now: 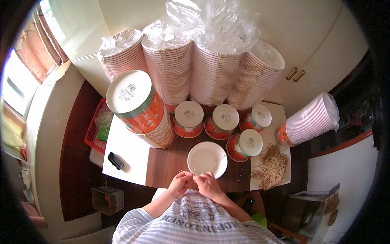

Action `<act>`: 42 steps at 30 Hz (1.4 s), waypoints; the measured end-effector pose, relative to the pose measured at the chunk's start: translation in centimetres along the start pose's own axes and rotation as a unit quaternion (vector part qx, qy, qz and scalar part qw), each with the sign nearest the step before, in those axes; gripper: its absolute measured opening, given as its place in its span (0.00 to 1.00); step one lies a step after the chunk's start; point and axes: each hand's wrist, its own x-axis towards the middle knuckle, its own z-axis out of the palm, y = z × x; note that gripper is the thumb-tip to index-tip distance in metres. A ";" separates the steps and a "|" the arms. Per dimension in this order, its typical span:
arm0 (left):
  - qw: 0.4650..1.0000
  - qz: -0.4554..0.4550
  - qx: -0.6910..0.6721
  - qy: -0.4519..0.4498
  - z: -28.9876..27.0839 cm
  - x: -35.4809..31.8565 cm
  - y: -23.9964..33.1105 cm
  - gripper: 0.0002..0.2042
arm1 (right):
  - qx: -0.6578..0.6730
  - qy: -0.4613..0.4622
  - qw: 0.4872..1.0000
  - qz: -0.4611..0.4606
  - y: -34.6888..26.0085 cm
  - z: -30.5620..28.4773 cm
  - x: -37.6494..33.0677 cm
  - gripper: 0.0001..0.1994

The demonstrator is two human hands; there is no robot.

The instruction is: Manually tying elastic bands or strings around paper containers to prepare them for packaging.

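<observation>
Close to the table's front edge, my left hand [180,184] and my right hand [207,185] are closed in pinches, fingertips almost meeting. Between them they hold a thin, pale string [192,168]. One part of it curls up by my left fingers, and another stretches over the bowl toward its right rim. Just beyond my fingers is a white paper bucket [195,151], its open mouth facing up. The ends of the string inside my fingers are hidden. To the right lies a tangled heap of tan strings [271,167].
Several orange-and-green paper buckets [250,141] stand upside down beyond. Tall plastic-wrapped stacks [168,69] rise behind. A tilted stack [313,122] is at right, an upside-down stack [140,120] at left. A black plastic object [115,161] and red basket [93,128] are further left.
</observation>
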 end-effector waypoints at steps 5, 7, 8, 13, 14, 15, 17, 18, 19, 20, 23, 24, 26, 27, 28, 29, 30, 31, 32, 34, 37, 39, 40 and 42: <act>0.998 0.020 -0.025 0.049 0.5 0.0 -0.7 0.04 | -0.011 -0.026 1.000 -0.014 0.0 -0.1 0.0 0.04; 0.996 0.026 -0.028 0.081 0.6 0.1 -0.7 0.04 | 0.000 -0.050 0.998 -0.042 0.0 -0.1 0.0 0.06; 0.993 0.037 -0.045 0.100 0.6 0.1 -0.6 0.04 | 0.000 -0.050 0.998 -0.042 0.1 0.0 -0.2 0.06; 0.987 0.064 -0.079 0.122 -0.9 1.1 -0.9 0.05 | -0.004 -0.087 0.996 -0.032 0.4 0.1 -0.6 0.06; 0.983 0.078 -0.076 0.146 -0.9 1.3 -0.5 0.05 | -0.004 -0.087 0.996 -0.032 0.5 0.1 -0.7 0.06; 0.986 0.093 -0.083 0.112 -1.9 1.9 -0.5 0.05 | -0.028 -0.105 0.993 -0.037 0.6 0.2 -1.0 0.06; 0.987 0.100 -0.074 0.100 -2.4 2.1 -0.2 0.05 | -0.051 -0.122 0.990 -0.043 0.7 -0.1 -1.0 0.06; 0.988 0.107 -0.066 0.089 -2.3 2.2 0.1 0.04 | -0.071 -0.114 0.990 -0.054 0.8 -0.5 -0.8 0.06; 0.988 0.107 -0.066 0.089 -2.1 2.2 0.1 0.04 | -0.092 -0.105 0.988 -0.064 1.0 -0.9 -0.6 0.06; 0.986 0.100 -0.066 0.120 -1.6 2.1 0.1 0.04 | -0.106 -0.101 0.987 -0.061 1.4 -1.3 -0.5 0.07; 0.982 0.093 -0.065 0.149 -1.2 2.1 -0.5 0.04 | -0.118 -0.052 0.990 -0.057 3.3 -2.2 -0.1 0.08; 0.990 0.048 -0.040 0.124 -1.2 1.8 -0.4 0.04 | -0.149 -0.060 0.986 -0.047 3.7 -2.7 0.1 0.08; 0.998 -0.003 -0.017 0.065 -1.2 1.7 -0.6 0.03 | -0.197 -0.085 0.976 -0.020 4.3 -3.3 -0.1 0.09; 0.998 -0.002 -0.018 0.065 -1.2 1.8 -0.7 0.03 | -0.197 -0.086 0.976 -0.020 4.3 -3.1 -0.2 0.09; 0.997 -0.003 -0.004 0.079 -1.0 2.0 -0.9 0.03 | -0.183 -0.084 0.979 -0.011 4.3 -2.7 -0.3 0.09; 0.996 -0.005 0.012 0.091 -0.7 2.1 -0.8 0.03 | -0.169 -0.082 0.982 0.001 4.4 -2.4 -0.6 0.08; 0.996 -0.007 0.012 0.090 -0.8 2.2 -0.9 0.03 | -0.129 -0.080 0.988 0.025 4.1 -1.6 -0.7 0.08; 0.997 -0.011 0.010 0.076 -0.9 2.4 -1.0 0.03 | -0.082 -0.106 0.989 0.055 3.6 -1.0 -0.9 0.10; 0.998 -0.015 0.007 0.064 -1.0 2.4 -0.9 0.03 | -0.048 -0.092 0.993 0.061 2.7 -0.7 -0.7 0.12; 0.998 -0.020 0.006 0.056 -0.8 2.2 -1.0 0.04 | 0.003 -0.052 0.996 0.069 1.6 0.5 -0.4 0.13; 0.998 -0.029 0.006 0.057 -0.9 2.1 -1.2 0.04 | 0.034 -0.068 0.979 0.190 0.3 1.9 -0.1 0.10; 0.997 -0.033 0.006 0.067 -1.3 2.2 -1.2 0.04 | 0.013 -0.052 0.983 0.178 0.8 2.7 -0.3 0.06; 0.997 -0.017 0.020 0.071 -1.4 2.3 -1.1 0.04 | 0.016 -0.051 0.981 0.186 1.0 2.9 -0.2 0.05; 0.997 -0.002 0.033 0.075 -1.6 2.4 -1.1 0.04 | 0.018 -0.050 0.979 0.196 1.1 2.9 -0.2 0.05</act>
